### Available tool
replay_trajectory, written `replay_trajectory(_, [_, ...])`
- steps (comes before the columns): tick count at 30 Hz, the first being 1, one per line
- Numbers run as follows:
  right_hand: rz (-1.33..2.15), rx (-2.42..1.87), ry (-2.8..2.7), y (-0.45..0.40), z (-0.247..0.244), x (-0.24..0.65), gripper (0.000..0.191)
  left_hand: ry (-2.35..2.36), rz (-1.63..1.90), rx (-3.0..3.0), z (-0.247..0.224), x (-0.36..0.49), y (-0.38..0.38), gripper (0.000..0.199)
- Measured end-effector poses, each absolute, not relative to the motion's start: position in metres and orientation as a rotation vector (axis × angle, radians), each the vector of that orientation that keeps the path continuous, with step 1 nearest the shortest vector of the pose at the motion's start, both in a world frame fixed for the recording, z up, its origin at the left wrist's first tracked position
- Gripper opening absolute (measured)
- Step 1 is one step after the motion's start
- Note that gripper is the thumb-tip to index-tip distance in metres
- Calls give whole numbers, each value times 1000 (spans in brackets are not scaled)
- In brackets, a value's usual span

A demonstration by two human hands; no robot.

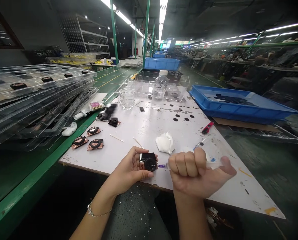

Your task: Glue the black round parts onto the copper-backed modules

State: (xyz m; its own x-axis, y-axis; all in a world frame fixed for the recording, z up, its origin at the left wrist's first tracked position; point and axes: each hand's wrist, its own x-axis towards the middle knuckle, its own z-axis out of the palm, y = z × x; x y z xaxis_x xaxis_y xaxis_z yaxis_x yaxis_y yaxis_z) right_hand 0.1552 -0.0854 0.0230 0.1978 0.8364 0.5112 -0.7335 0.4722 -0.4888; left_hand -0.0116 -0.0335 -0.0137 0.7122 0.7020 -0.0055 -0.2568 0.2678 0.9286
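Note:
Near the table's front edge, my left hand [132,168] grips a small black and copper-coloured part with a round black ring [149,161], fingers behind it and thumb along its lower side. My right hand [191,168] is wrapped round a clear syringe [211,164], the thumb at its plunger end. The syringe's purple-based needle [161,166] points left, its tip at the round ring; whether it touches cannot be made out. A crumpled white tissue [165,142] lies just behind my hands. Three similar ring parts [95,144] rest on the table at the left.
A glass mug [126,99] and a clear bottle [160,90] stand farther back. Cotton swabs [117,138], black discs [187,119] and a red cutter [207,128] lie about. Stacked clear trays [39,100] rise at left; a blue tray [238,111] sits right.

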Motion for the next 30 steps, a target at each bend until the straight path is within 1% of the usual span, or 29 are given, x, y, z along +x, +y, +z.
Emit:
replay_trajectory(7, [1085,-163,-777,-83,12,156,52,522,669,1161,-14,-12,-35,52])
replay_trajectory(25, [1010,-286,-930,-81,20,153,53,575,680,1182,-8,-12,-37,50])
replay_trajectory(27, [944,-320,-1020,-85,22,145,55,578,675,1175,-9,-12,-36,50])
replay_trajectory(30, [617,-507,-1178,-108,19,133,54,547,661,1137,-12,-12,-34,51])
